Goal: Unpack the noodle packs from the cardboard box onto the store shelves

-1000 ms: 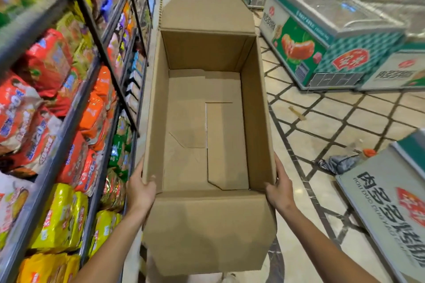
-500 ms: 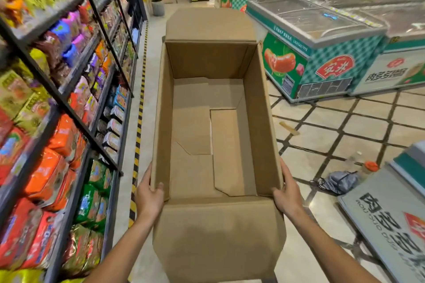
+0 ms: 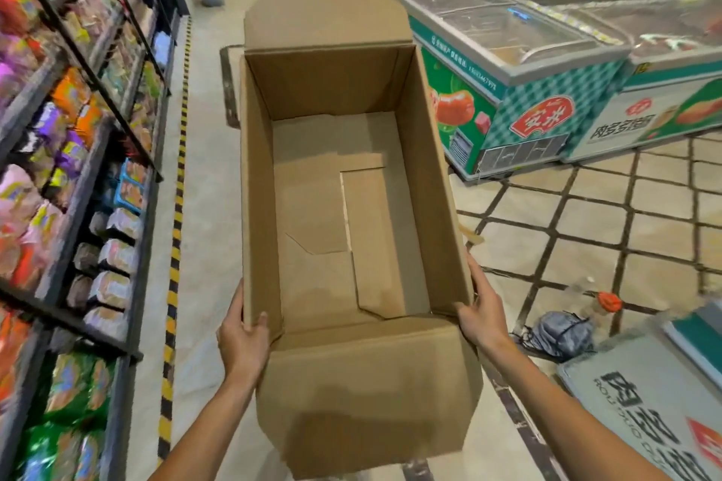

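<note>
A long brown cardboard box [image 3: 426, 183] is held out in front of me above the aisle floor, flaps open, with nothing inside but its folded bottom panels. My left hand [image 3: 244, 342] grips the near left wall, thumb hooked over the rim. My right hand [image 3: 482, 314] presses flat against the near right wall. Colourful noodle packs [image 3: 74, 98] fill the black store shelves [image 3: 84, 193] along the left side, blurred by motion.
Chest freezers [image 3: 504, 90] line the right side of the aisle, and another freezer lid [image 3: 644, 402] sits near right. A grey bag [image 3: 562, 332] and a bottle with an orange cap [image 3: 607, 301] lie on the tiled floor. A yellow-black stripe [image 3: 177, 207] runs beside the shelves.
The view has swung right and down the aisle with the box carried along; the shelves have slid to the left edge. Both hands keep the same hold on the box.
</note>
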`<state>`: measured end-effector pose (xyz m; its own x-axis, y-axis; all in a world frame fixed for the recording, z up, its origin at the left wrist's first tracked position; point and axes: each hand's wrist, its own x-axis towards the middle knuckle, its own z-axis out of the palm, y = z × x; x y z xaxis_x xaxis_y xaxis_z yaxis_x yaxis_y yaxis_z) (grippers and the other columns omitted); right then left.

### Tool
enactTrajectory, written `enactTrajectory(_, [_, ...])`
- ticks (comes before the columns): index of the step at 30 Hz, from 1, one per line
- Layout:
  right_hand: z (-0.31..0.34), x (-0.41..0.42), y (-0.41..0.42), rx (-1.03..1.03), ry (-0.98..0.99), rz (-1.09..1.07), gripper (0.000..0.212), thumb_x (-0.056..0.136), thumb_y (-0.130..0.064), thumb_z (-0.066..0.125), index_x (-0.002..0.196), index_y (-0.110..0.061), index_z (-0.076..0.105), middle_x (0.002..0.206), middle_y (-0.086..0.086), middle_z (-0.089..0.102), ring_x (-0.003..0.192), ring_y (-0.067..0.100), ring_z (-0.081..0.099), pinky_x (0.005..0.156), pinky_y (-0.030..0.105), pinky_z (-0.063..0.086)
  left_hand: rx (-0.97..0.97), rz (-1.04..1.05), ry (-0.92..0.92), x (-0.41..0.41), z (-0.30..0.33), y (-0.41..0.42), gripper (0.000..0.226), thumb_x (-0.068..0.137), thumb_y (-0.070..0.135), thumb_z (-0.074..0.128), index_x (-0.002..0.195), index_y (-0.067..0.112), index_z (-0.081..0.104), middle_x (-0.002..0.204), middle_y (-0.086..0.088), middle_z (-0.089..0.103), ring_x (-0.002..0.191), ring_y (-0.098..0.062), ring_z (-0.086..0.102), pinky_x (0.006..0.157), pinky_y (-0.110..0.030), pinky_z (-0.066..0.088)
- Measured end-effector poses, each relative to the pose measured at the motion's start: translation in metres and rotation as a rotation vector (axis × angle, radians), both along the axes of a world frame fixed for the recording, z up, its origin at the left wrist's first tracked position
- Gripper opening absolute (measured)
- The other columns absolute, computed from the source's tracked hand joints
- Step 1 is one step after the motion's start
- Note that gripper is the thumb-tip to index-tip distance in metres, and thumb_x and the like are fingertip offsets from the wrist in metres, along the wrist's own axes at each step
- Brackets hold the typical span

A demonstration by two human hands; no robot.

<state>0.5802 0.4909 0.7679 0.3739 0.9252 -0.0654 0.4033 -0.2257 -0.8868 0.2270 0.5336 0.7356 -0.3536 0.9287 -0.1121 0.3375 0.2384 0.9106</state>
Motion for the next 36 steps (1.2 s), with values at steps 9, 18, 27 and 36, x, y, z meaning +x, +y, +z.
enactTrajectory(9, [0.006,0.055,0.155,-0.045,-0.021,-0.079,0.097,0.082,0.01,0.067,0.15,-0.049,0.031,0.141,-0.021,0.046,0.124,0.0,0.045,0.104,0.023,0.043,-0.044,-0.106,-0.016,0.06,0.005,0.187,0.067,0.093,0.001,0.06,0.149,0.03,0.039,0.143,0.003,0.052,0.129,-0.024,0.053,0.109,-0.038,0.041])
enactTrajectory(18, [-0.03,0.159,0.339,-0.037,0.004,-0.127,0.093,0.078,0.021,0.056,0.154,-0.029,0.035,0.141,-0.013,0.049,0.122,-0.007,0.047,0.094,-0.001,0.038,-0.021,-0.129,-0.006,0.165,-0.001,0.373,0.066,0.091,-0.002,0.058,0.146,0.032,0.044,0.134,0.005,0.06,0.09,-0.001,0.06,0.092,-0.026,0.047])
enactTrajectory(27, [-0.027,0.27,0.526,-0.065,0.047,-0.097,0.093,0.08,0.019,0.057,0.154,-0.034,0.034,0.146,-0.006,0.05,0.13,0.012,0.048,0.106,0.027,0.043,-0.01,-0.088,0.029,0.277,0.011,0.545,0.067,0.092,-0.001,0.058,0.147,0.033,0.043,0.126,0.008,0.06,0.095,-0.012,0.057,0.094,-0.028,0.046])
enactTrajectory(36, [-0.039,0.34,0.709,-0.103,0.011,-0.086,0.094,0.082,0.019,0.057,0.154,-0.035,0.031,0.146,-0.007,0.048,0.129,0.015,0.049,0.103,0.026,0.044,-0.063,-0.097,0.017,0.343,-0.025,0.727,0.061,0.095,0.008,0.059,0.147,0.035,0.041,0.139,0.0,0.057,0.12,-0.028,0.058,0.103,-0.052,0.047])
